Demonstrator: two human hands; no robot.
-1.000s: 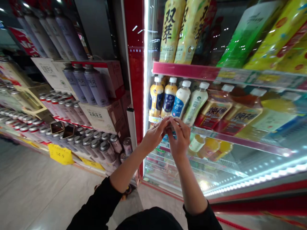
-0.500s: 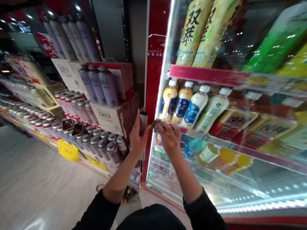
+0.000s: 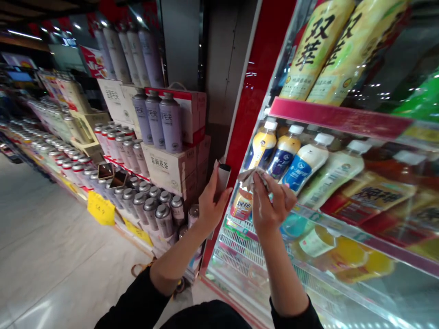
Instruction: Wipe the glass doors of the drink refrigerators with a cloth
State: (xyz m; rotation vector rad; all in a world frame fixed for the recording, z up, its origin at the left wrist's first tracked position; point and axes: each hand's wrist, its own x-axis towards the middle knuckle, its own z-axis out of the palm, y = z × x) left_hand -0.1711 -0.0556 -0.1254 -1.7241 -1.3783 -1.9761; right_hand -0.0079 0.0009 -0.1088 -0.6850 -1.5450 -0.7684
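My left hand (image 3: pixel 210 201) is closed around a pale upright bar with a dark top end, which looks like the door handle (image 3: pixel 223 176) at the edge of a drinks cooler. My right hand (image 3: pixel 270 205) pinches a crumpled grey-brown cloth (image 3: pixel 252 177) between thumb and fingers. It is in front of the cooler's glass, close to the red frame (image 3: pixel 245 96). Whether the cloth touches the glass I cannot tell. Behind my right hand stand a yellow-and-blue bottle (image 3: pixel 262 141) and a white-and-blue bottle (image 3: pixel 307 157), both with white caps.
Pink-edged shelves (image 3: pixel 329 114) in the cooler hold large yellow bottles (image 3: pixel 312 50) above and smaller bottles below. To the left, purple cans (image 3: pixel 169 119) stand on stacked cartons (image 3: pixel 168 164). Rows of cans with yellow price signs (image 3: pixel 101 208) border the tiled floor (image 3: pixel 48 246).
The view has turned left and tilted, so the cooler and both hands appear farther right. My right hand with the cloth has moved away from my left hand, from the cooler's edge over the glass.
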